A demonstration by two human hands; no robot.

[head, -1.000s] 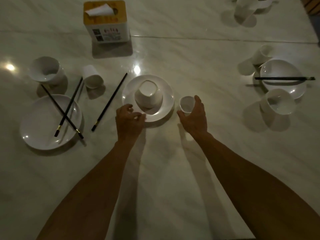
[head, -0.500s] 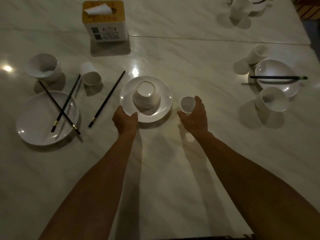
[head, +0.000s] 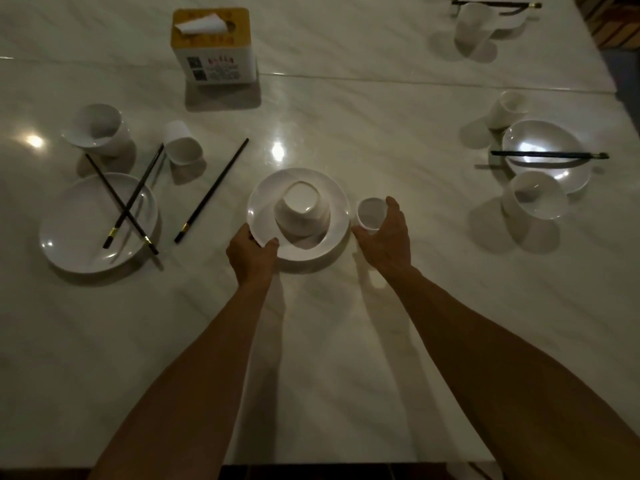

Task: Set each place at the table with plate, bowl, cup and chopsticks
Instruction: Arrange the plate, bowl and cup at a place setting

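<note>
Three plates: left plate (head: 76, 230), centre plate (head: 332, 192), right plate (head: 547, 136).
Three bowls: left bowl (head: 100, 128), centre bowl (head: 301, 211), right bowl (head: 535, 195).
Four cups: left cup (head: 181, 143), centre cup (head: 371, 213), right cup (head: 507, 109), far cup (head: 474, 22).
Chopsticks at left, three: crossed pair (head: 130, 199), lone chopstick (head: 211, 190).
Right chopsticks (head: 549, 154) and far chopsticks (head: 495, 4): count unclear.
One tissue box (head: 213, 46).

left grip (head: 253, 254) curled, pinching; right grip (head: 386, 237) curled, cupping; both forearms outstretched

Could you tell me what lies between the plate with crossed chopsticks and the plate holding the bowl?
In the head view, a single chopstick lies aslant on the table, touching neither the left plate nor the centre plate.
</note>
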